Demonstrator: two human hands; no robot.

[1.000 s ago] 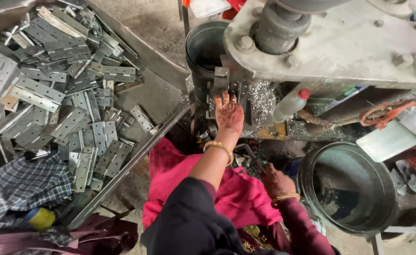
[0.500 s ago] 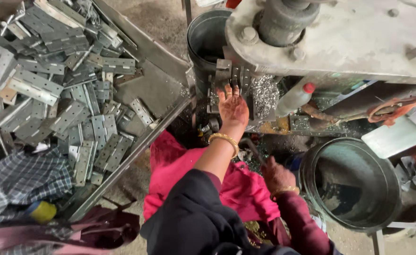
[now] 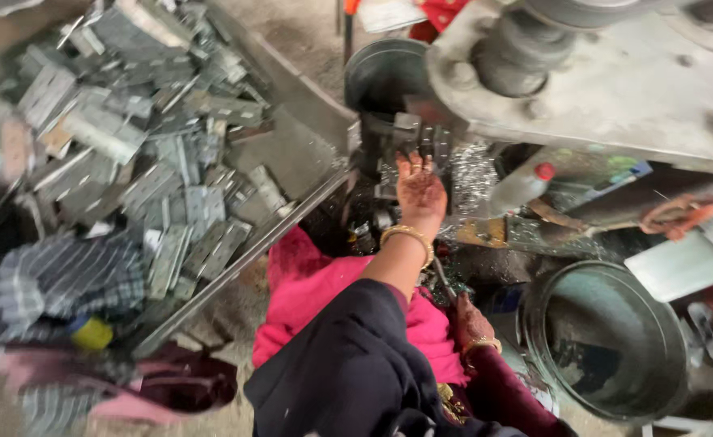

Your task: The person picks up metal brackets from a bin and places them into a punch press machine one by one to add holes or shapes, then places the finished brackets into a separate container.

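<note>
My left hand (image 3: 419,193) reaches forward under the grey press machine (image 3: 615,89). Its fingers are straight and apart, and the tips rest on small grey metal pieces (image 3: 409,137) at the die; I see nothing gripped in it. A gold bangle sits on that wrist. My right hand (image 3: 471,320) is low beside my pink-clad lap (image 3: 308,291), curled, also with a bangle on its wrist. A thin dark rod (image 3: 442,279) runs close to it, but whether the hand holds it is hidden.
A sloped metal tray (image 3: 291,154) at the left holds several flat perforated metal plates (image 3: 162,202). A round metal tub (image 3: 607,340) stands at the right, a dark bucket (image 3: 385,73) behind the die. A red-capped squeeze bottle (image 3: 518,188) lies under the press. Checked cloth (image 3: 73,279) lies lower left.
My left hand stays at the die with its fingers a little straighter. The view has shifted slightly and the left side is now blurred. My right hand has hardly moved.
</note>
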